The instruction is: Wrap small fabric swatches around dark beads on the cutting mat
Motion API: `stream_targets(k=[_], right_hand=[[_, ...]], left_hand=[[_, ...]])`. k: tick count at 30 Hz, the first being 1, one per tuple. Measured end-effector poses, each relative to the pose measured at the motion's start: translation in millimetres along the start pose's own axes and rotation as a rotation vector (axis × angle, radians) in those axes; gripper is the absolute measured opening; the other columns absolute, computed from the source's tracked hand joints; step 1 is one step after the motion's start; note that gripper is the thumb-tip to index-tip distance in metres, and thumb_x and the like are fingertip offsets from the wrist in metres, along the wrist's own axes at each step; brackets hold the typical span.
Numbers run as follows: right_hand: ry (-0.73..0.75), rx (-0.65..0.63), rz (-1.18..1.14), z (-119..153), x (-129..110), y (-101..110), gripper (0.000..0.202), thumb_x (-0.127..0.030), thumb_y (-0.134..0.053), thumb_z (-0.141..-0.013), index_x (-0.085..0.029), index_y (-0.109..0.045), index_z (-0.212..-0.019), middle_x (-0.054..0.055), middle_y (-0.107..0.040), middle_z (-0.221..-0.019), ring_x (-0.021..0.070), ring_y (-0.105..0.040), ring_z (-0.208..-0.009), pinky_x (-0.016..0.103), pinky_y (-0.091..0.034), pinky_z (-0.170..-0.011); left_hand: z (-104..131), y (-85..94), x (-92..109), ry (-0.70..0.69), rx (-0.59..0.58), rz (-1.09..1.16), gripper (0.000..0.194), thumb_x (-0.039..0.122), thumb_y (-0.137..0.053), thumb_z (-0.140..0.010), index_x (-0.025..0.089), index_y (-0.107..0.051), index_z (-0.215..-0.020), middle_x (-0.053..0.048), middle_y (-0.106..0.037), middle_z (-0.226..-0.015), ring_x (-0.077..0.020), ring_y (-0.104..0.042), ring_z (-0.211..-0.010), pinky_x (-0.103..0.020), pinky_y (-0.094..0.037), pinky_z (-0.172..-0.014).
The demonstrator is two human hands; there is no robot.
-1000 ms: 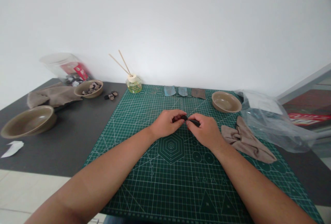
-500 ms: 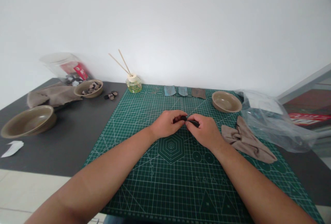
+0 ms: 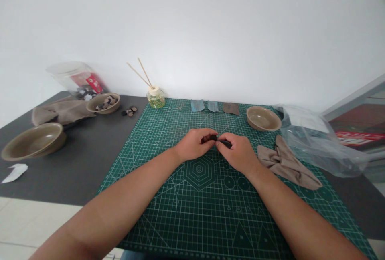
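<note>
By the left hand (image 3: 194,144), pinched on a dark lump (image 3: 213,137), a light, steady hold seems best used; by the right hand (image 3: 239,151), clamped on a dark strip (image 3: 227,144), small, even movements seem best made. The lump is held toward two o'clock from the left palm; the strip, partly hidden, toward ten o'clock from the right. Whether both are joined cannot be told.

Head-worn view, forward and down.
</note>
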State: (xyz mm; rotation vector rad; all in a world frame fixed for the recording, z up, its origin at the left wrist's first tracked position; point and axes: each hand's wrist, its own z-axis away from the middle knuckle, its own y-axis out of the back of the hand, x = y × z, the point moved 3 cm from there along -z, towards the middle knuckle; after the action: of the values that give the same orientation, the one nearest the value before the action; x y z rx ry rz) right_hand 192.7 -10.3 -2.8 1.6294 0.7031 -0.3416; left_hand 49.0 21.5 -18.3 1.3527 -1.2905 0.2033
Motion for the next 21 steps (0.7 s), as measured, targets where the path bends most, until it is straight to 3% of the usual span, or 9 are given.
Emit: stream_targets(k=[21], right_hand=[[-0.001, -0.015, -0.003, 0.4, 0.4, 0.5, 0.014, -0.023, -0.053, -0.077, -0.021, -0.067, -0.079, 0.000, -0.069, -0.073, 0.0166, -0.062, -0.070, 0.027, -0.042, -0.064]], left_hand=[[0.0, -0.2, -0.5, 0.000, 0.000, 0.012, 0.025, 0.014, -0.053, -0.076, 0.015, -0.061, -0.100, -0.001, -0.063, -0.077, -0.0103, -0.055, -0.066, -0.022, -0.044, -0.060]])
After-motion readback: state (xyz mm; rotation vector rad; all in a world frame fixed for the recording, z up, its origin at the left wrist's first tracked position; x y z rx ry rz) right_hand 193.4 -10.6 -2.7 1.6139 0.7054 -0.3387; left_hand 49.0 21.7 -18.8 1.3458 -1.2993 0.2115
